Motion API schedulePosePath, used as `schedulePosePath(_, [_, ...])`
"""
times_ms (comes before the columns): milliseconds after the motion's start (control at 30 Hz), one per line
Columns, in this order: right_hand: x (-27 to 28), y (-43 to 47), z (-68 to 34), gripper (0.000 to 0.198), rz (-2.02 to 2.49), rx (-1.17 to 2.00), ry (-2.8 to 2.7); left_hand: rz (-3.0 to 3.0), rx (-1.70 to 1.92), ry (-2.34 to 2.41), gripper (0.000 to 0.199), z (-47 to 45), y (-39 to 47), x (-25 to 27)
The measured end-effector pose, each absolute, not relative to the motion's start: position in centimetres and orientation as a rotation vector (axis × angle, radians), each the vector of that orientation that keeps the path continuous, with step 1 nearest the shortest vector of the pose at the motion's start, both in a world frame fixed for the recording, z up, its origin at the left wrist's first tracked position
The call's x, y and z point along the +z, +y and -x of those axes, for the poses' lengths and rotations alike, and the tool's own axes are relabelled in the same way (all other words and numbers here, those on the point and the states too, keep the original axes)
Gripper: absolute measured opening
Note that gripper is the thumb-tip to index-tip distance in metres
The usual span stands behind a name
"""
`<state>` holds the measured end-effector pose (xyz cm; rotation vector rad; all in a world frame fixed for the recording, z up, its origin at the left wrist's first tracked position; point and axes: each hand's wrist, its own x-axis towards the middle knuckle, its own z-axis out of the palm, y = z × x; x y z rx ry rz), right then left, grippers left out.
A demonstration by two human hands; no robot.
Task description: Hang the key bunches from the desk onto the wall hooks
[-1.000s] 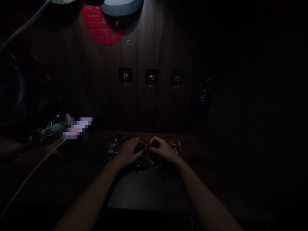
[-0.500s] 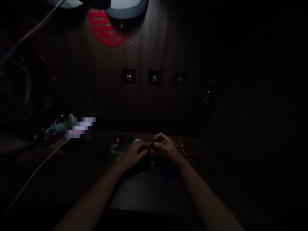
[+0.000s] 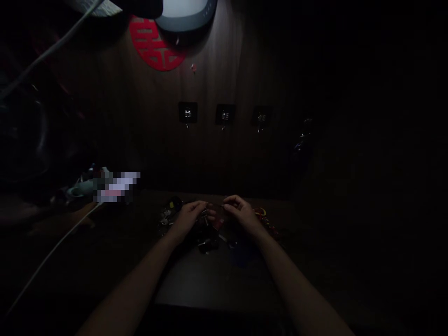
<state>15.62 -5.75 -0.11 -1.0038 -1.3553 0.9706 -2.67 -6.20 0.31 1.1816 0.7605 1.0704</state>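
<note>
In dim light, my left hand [image 3: 187, 218] and my right hand [image 3: 242, 213] are raised over the dark desk, fingertips pinched and a small gap apart. A thin dark strand [image 3: 215, 205] seems to span the gap, held at both ends; its kind is too dark to tell. Just below it shows a reddish piece [image 3: 217, 225], blurred. Metal keys [image 3: 165, 215] lie left of my left hand. A red and yellow cord [image 3: 261, 212] lies beyond my right wrist. Small dark objects [image 3: 208, 246] rest beneath the hands.
Three hooks on square backings, one of them the middle hook [image 3: 225, 114], are fixed to the wooden wall. Above them hang a red paper cutout [image 3: 154, 46] and a lamp [image 3: 185, 18]. A white cable [image 3: 56, 247] runs to a bright blurred-out device [image 3: 117, 186] at left.
My hands have drawn apart, the left moving a little left, so a gap with the thin strand now shows between the fingertips. The view has tilted up slightly.
</note>
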Motion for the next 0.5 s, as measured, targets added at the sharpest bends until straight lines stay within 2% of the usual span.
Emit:
schedulePosePath(133, [0.0,-6.4,-14.9,0.011,1.055,0.636,-1.602,-1.057,1.119,0.715,0.035,2.8,-5.8,0.1])
schedulePosePath(300, [0.0,-7.5,-14.3,0.024,0.922,0.018,-1.949,-0.980,1.143,0.694,0.032,2.8,-5.6,-0.1])
schedulePosePath(500, [0.0,-8.1,-13.5,0.026,0.840,-0.359,-2.212,-1.082,1.113,0.722,0.031,2.9,-5.5,-0.5])
